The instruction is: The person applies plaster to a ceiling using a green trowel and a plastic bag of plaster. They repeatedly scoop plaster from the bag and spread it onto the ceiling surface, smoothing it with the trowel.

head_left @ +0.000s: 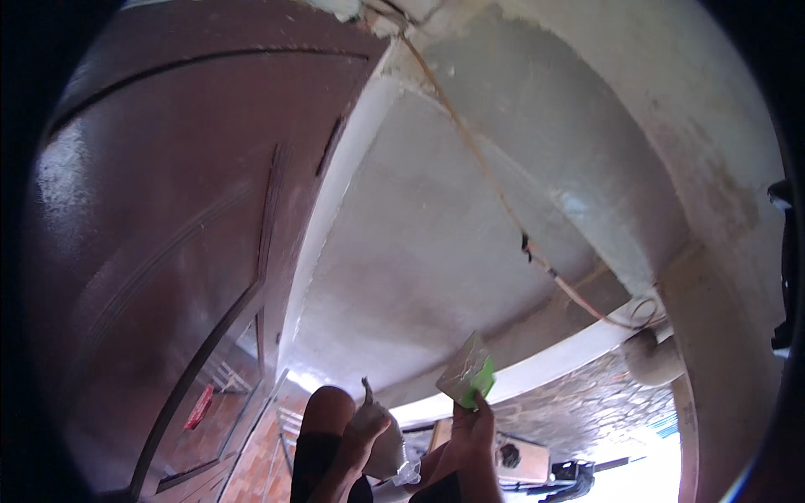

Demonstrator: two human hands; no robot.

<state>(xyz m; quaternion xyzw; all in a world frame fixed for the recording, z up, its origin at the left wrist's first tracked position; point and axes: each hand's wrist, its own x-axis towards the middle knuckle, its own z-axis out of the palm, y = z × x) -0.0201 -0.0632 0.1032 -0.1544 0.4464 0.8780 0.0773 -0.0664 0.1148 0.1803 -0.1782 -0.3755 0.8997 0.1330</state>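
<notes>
My left hand (362,442) is closed round a plastic bag (387,448) filled with a grey-white paste. A twisted tip sticks up from the bag, and clear loose plastic shows at its lower end. To the right, my right hand (475,426) is closed on a putty scraper (471,375) with a green handle part and a broad pale blade smeared with grey. The scraper is raised, its blade pointing up toward the wall but seemingly apart from it. My bare knee (329,408) shows beside the left hand.
A plastered grey wall (419,235) rises ahead. At left stands a dark brown panelled door (168,201). A thin cable (470,138) runs across the wall to a pipe (654,359). Reddish floor tiles (260,444) lie lower left; a stone-patterned surface (579,402) is at right.
</notes>
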